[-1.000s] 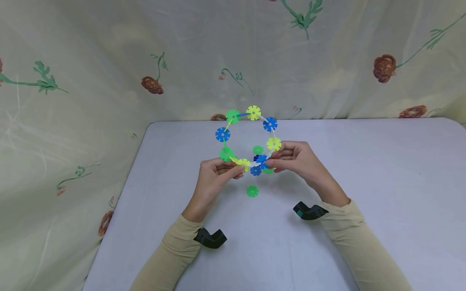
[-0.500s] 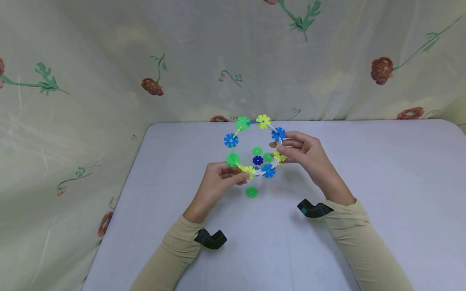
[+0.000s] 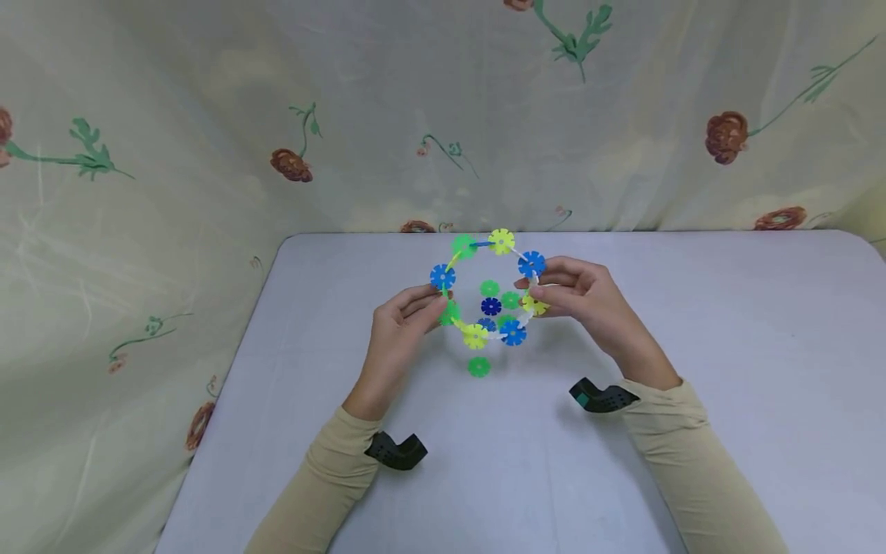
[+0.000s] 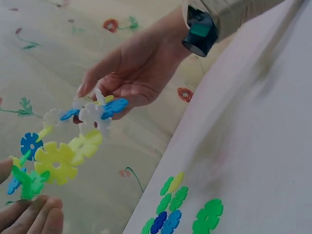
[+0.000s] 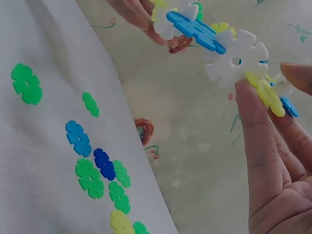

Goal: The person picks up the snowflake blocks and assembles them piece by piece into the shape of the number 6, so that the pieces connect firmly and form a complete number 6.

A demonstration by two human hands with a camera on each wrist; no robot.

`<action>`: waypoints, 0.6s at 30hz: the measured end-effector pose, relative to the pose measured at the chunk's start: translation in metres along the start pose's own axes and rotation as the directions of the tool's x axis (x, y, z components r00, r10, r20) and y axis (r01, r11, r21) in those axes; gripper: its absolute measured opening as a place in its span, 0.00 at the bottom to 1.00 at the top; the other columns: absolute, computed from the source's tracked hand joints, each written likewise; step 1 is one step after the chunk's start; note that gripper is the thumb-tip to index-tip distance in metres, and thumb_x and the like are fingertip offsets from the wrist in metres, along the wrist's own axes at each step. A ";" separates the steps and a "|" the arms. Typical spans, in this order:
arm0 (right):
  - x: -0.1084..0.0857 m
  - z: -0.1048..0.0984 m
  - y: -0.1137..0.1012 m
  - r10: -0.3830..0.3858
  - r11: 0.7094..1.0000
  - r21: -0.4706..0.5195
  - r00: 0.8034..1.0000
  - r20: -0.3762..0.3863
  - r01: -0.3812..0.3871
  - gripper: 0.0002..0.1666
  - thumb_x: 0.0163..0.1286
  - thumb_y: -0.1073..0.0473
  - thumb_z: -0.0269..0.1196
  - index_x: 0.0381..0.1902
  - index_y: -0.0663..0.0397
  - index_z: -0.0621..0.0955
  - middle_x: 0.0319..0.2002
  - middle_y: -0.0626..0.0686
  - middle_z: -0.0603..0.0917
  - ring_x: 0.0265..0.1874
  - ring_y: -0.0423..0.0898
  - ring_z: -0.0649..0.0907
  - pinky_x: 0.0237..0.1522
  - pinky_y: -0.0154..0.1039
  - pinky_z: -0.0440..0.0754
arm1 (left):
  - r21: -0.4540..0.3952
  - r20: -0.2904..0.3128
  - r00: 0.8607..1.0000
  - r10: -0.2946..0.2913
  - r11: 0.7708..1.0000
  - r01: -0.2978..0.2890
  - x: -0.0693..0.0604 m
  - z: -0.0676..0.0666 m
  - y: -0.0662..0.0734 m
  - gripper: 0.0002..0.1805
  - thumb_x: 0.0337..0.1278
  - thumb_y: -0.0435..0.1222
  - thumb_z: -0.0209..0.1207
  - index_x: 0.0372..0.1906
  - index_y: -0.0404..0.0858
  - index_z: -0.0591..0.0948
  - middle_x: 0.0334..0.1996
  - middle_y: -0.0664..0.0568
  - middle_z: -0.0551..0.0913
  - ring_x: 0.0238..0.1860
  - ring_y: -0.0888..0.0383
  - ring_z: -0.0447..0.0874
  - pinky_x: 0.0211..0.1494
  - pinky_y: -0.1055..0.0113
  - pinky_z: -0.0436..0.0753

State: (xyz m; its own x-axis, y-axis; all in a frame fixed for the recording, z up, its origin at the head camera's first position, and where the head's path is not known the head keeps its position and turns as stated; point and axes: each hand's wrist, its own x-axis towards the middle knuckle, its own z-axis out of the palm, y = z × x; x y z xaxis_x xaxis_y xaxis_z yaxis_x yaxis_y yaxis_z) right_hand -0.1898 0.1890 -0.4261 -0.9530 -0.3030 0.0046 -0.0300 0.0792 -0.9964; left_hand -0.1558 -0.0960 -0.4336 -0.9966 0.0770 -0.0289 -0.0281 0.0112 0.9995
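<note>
Both hands hold up a ring of interlocking flower-shaped plastic discs point(image 3: 531, 264) in blue, green, yellow and white above the table. At the ring's left side, my left hand point(image 3: 398, 335) pinches around a green disc point(image 3: 449, 312). My right hand point(image 3: 588, 308) grips the opposite side by a yellow disc point(image 3: 536, 305), thumb in front. White discs point(image 5: 246, 56) join edge-on to coloured ones in the right wrist view. In the left wrist view, left fingertips point(image 4: 48, 214) lie beside the green part of the ring.
Several loose discs lie flat on the white-covered table point(image 3: 692, 323) beneath the ring: a green disc point(image 3: 479, 367) nearest me, a dark blue disc point(image 3: 491, 306), other greens, a lighter blue and a yellow disc point(image 5: 121, 223). Flowered cloth point(image 3: 388, 115) hangs behind.
The ring has shifted right and lower. My right hand has moved up from the blue disc to the yellow one. My left hand has gone from the bottom yellow disc to the green one.
</note>
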 end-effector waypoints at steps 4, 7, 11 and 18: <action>0.001 0.003 0.003 0.021 1.000 0.002 0.999 0.046 -0.021 0.11 0.73 0.59 0.67 0.49 0.55 0.80 0.48 0.46 0.92 0.44 0.40 0.91 0.46 0.40 0.91 | -0.057 -0.039 0.999 0.022 0.998 -0.024 0.002 -0.002 0.001 0.15 0.69 0.41 0.66 0.54 0.38 0.85 0.48 0.44 0.91 0.51 0.56 0.91 0.56 0.65 0.88; 0.001 0.004 0.004 0.041 0.999 -0.001 0.998 0.053 -0.041 0.11 0.73 0.59 0.67 0.49 0.53 0.79 0.47 0.46 0.92 0.43 0.39 0.91 0.45 0.39 0.91 | -0.078 -0.053 0.998 0.022 0.997 -0.027 0.003 -0.002 0.002 0.13 0.70 0.39 0.65 0.52 0.36 0.85 0.47 0.43 0.91 0.49 0.57 0.92 0.54 0.65 0.89; 0.000 0.003 0.004 0.056 0.998 -0.001 0.997 0.060 -0.056 0.12 0.73 0.59 0.67 0.50 0.53 0.78 0.47 0.46 0.92 0.43 0.39 0.91 0.45 0.39 0.90 | -0.097 -0.067 0.997 0.032 0.995 -0.038 0.003 -0.002 0.003 0.13 0.72 0.38 0.63 0.51 0.33 0.86 0.46 0.41 0.91 0.48 0.55 0.93 0.54 0.63 0.90; 0.001 0.002 0.006 0.053 0.999 -0.014 0.994 0.093 -0.052 0.12 0.72 0.60 0.68 0.49 0.56 0.78 0.47 0.50 0.92 0.44 0.41 0.91 0.44 0.40 0.90 | -0.103 -0.078 0.996 0.039 0.994 -0.047 0.002 -0.004 0.001 0.12 0.72 0.38 0.63 0.47 0.32 0.86 0.43 0.42 0.92 0.47 0.53 0.93 0.51 0.62 0.91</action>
State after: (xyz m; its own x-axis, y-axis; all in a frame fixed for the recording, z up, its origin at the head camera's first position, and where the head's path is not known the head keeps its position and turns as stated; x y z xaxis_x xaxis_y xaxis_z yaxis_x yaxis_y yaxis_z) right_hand -0.1901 0.1872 -0.4321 -0.9211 -0.3853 -0.0561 0.0155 0.1078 -0.9941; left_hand -0.1578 -0.0995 -0.4323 -0.9999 -0.0010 0.0112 0.0112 -0.0954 0.9954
